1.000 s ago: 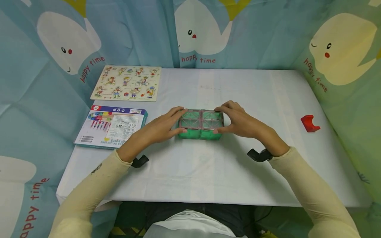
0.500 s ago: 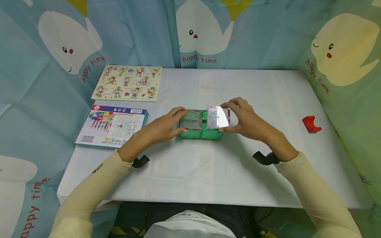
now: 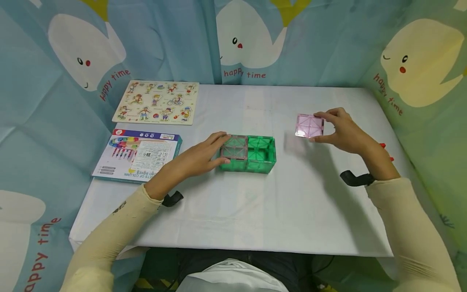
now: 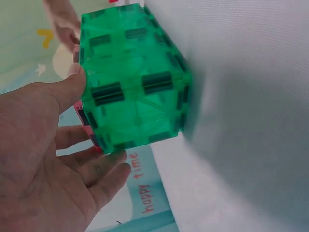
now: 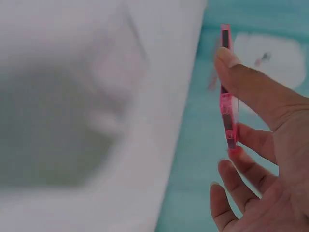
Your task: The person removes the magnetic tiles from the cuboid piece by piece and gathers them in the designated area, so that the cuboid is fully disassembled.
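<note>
In the head view a green box of see-through magnetic tiles (image 3: 260,165) stands mid-table. A pink square magnetic tile (image 3: 234,147) covers its left half; the right half is uncovered at the top. My left hand (image 3: 202,156) grips the box's left end, thumb on the near edge and fingers on the far side, also seen in the left wrist view around the green wall (image 4: 137,87). Off to the box's right, my right hand (image 3: 344,132) holds a second pink square magnetic tile (image 3: 309,126) above the table. In the right wrist view that tile (image 5: 229,116) shows edge-on between thumb and fingers.
At the left of the table lie a picture board of cartoon children (image 3: 155,102) and, nearer, a printed flat box (image 3: 136,156). A red piece (image 3: 382,145) is mostly hidden behind the right wrist. Patterned curtains (image 3: 175,44) border the table's back and sides.
My right hand has lifted the right pink tile off the green box and carried it to the right and away from me. The left hand has stayed at the box's left end.
</note>
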Tool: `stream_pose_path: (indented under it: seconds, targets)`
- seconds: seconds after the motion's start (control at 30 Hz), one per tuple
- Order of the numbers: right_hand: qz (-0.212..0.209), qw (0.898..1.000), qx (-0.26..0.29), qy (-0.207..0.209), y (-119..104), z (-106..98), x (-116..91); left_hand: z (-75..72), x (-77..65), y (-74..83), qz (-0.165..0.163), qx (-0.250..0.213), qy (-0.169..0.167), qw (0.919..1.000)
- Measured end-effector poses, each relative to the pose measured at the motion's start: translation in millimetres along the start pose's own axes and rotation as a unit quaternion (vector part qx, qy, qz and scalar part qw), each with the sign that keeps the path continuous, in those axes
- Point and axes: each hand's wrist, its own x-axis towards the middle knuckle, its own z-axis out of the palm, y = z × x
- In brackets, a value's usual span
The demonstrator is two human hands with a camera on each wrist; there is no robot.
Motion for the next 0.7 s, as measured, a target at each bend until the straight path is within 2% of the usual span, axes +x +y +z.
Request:
stream_pose_path:
  seconds: [0.17, 0.37, 0.53, 0.7]
  targets:
    - [0.048, 0.998, -0.025, -0.026, 47, -9, 7, -0.9, 0.1, 0.6, -0.011, -0.005, -0.008, 0.9999]
    - [0.089, 0.994, -0.025, -0.063, 88, -6, 14, -1.5, -0.7, 1.3, -0.009, -0.005, -0.006, 0.9999]
    - [0.115, 0.990, 0.001, -0.078, 109, -4, 18, -0.6, 0.2, 1.7, -0.004, -0.003, -0.003, 1.0000]
    - [0.129, 0.984, -0.023, -0.116, 118, -9, 20, 0.3, 0.0, -0.1, -0.006, -0.001, -0.002, 1.0000]
